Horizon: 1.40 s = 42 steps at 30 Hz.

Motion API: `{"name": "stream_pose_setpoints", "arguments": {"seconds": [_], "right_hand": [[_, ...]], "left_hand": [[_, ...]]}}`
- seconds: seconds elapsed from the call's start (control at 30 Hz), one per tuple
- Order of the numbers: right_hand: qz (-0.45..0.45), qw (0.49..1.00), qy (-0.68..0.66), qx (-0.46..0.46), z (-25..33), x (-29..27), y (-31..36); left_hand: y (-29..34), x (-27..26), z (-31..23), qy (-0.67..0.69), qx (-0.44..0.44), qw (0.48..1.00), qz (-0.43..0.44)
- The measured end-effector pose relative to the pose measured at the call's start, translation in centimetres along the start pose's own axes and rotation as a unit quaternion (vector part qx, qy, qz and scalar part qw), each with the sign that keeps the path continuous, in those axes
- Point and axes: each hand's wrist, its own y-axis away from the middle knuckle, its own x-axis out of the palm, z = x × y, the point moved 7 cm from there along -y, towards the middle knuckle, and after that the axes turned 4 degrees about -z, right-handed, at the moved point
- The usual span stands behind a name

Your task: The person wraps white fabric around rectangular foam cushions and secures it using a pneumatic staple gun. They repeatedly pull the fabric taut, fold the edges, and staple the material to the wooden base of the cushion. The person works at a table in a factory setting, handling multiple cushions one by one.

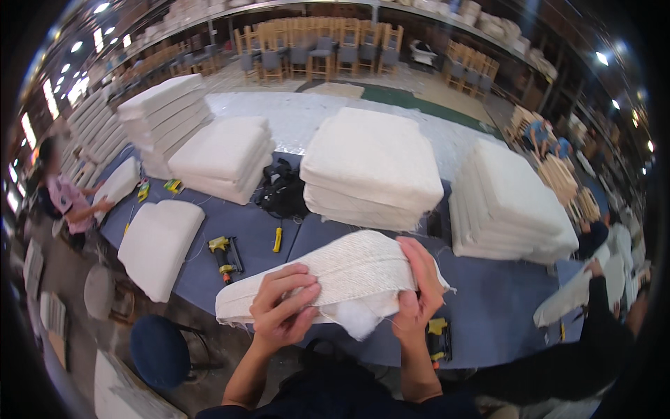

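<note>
A white fabric-covered seat cushion (356, 262) is tilted up on edge in front of me, above the blue-grey table. My left hand (283, 307) grips its near edge, fingers bent over the cloth. At the other end my right hand (420, 286) clasps the corner between thumb and fingers. Between the hands the cover gapes along the lower edge, and a tuft of fluffy white stuffing (359, 320) bulges out. Loose threads hang from the right corner. A yellow-and-black staple gun (438, 339) lies beside my right wrist.
Cushion stacks stand behind on the table (488, 300): a middle stack (370, 157), a right stack (513, 202) and others leftward. Another staple gun (225, 258), a yellow cutter (278, 239) and a black bag (283, 188) lie nearby. Co-workers flank me; a round stool (160, 349) stands lower left.
</note>
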Motion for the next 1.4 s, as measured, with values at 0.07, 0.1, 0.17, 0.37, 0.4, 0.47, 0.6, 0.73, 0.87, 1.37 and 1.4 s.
{"name": "stream_pose_setpoints", "arguments": {"seconds": [0.07, 0.1, 0.17, 0.37, 0.4, 0.47, 0.6, 0.73, 0.87, 1.37, 1.4], "right_hand": [[-0.002, 1.0, -0.007, -0.004, 0.0, 0.6, 0.2], [-0.006, 1.0, -0.007, -0.005, -0.1, 0.8, 0.3], [0.0, 1.0, 0.004, -0.01, -0.2, 1.3, 0.2], [0.001, 1.0, 0.013, -0.006, -0.1, 2.5, 0.4], [0.003, 1.0, 0.011, -0.003, -0.3, 2.5, 0.6], [0.004, 1.0, 0.017, 0.003, -0.2, 2.7, 0.8], [0.007, 1.0, 0.015, -0.001, -0.4, 2.8, 1.3], [0.03, 0.999, 0.013, 0.003, -0.8, 3.0, 1.7], [0.02, 0.999, -0.016, 0.037, 0.0, 4.1, 1.8], [-0.072, 0.992, 0.098, -0.032, -4.6, -0.6, 3.9], [-0.089, 0.989, 0.119, -0.013, -5.1, -2.0, 5.1]], "left_hand": [[0.1, -0.4, -0.1, 0.001, 0.004, 1.0, -0.003], [0.1, -0.5, 0.0, -0.001, 0.001, 1.0, -0.008], [0.3, -0.8, 0.2, -0.005, -0.003, 1.0, -0.015], [0.7, -1.5, 0.5, -0.02, -0.006, 1.0, -0.017], [0.7, -1.5, 0.6, -0.016, -0.006, 1.0, -0.017], [0.7, -1.7, 0.7, -0.009, -0.013, 1.0, -0.014], [1.0, -2.0, 0.7, -0.004, -0.01, 1.0, -0.013], [1.2, -2.4, 0.5, -0.003, -0.004, 1.0, -0.016], [1.3, -2.8, 0.5, 0.002, -0.022, 1.0, -0.023], [0.2, 0.0, 5.0, -0.097, -0.043, 0.99, -0.094], [0.0, -0.3, 6.7, -0.066, -0.07, 0.994, -0.056]]}}
